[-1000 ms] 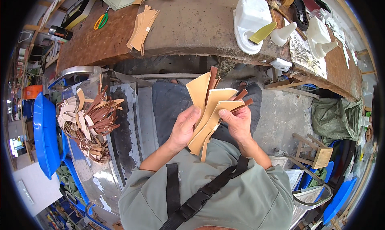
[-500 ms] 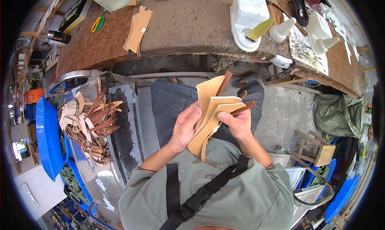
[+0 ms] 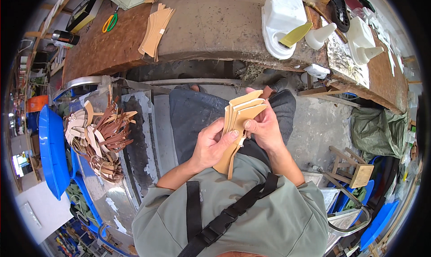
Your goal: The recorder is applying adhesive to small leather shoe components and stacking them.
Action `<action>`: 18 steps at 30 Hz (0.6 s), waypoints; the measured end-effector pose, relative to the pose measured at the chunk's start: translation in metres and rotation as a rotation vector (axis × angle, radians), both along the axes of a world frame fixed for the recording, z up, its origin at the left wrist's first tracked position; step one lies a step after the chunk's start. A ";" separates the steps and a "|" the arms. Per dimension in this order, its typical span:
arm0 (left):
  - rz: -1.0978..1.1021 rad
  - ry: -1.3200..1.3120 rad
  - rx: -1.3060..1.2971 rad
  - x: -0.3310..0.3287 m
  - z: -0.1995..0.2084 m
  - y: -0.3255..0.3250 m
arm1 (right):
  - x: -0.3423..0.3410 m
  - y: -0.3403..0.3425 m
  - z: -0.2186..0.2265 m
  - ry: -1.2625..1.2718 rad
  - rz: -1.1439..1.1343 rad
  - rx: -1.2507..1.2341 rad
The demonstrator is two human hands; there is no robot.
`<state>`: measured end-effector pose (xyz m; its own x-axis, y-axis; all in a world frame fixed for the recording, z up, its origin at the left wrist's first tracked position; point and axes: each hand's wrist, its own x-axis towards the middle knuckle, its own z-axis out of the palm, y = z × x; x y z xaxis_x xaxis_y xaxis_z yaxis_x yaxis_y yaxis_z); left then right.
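The brown tabletop (image 3: 211,30) runs across the far side of your workspace, in front of your knees. On your left is a worn grey surface (image 3: 101,207), and your dark trousers (image 3: 197,113) show behind your hands. A blue bin (image 3: 53,154) stands at the outer side of that surface, which carries a tangled pile of brown and pale straps (image 3: 101,140). A white container (image 3: 283,15) sits on the tabletop toward your right, near its front edge.

The tan panels (image 3: 235,115) are in front of your body, held clear of the tabletop, with their upper ends fanned away from you and their narrow lower end in front of your shirt (image 3: 251,207). Your left grip (image 3: 210,140) is clamped on them from the left at about mid-length, thumb lying across the near face. Your right grip (image 3: 265,129) is closed on their right edge, a little higher, thumb tip pressed to the near panel and the other fingers mostly hidden behind. Most of the fan rises above your two thumbs; the narrow end hangs below them.

A similar tan stack (image 3: 157,30) lies on the tabletop, left of centre. Scissors (image 3: 110,23) with orange and green handles lie further left. A brown strip (image 3: 266,92) pokes up beside your right fingers; you cannot tell here whether they pinch it. A small pale band (image 3: 241,141) shows on the panels, between your thumbs and the narrow end.
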<state>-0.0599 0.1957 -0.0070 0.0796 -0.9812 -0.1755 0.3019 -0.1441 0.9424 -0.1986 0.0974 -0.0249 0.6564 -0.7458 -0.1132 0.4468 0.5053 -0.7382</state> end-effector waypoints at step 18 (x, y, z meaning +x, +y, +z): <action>0.691 -1.501 -0.057 0.211 -0.020 -0.155 | 0.035 -0.042 0.000 0.146 -0.105 -0.163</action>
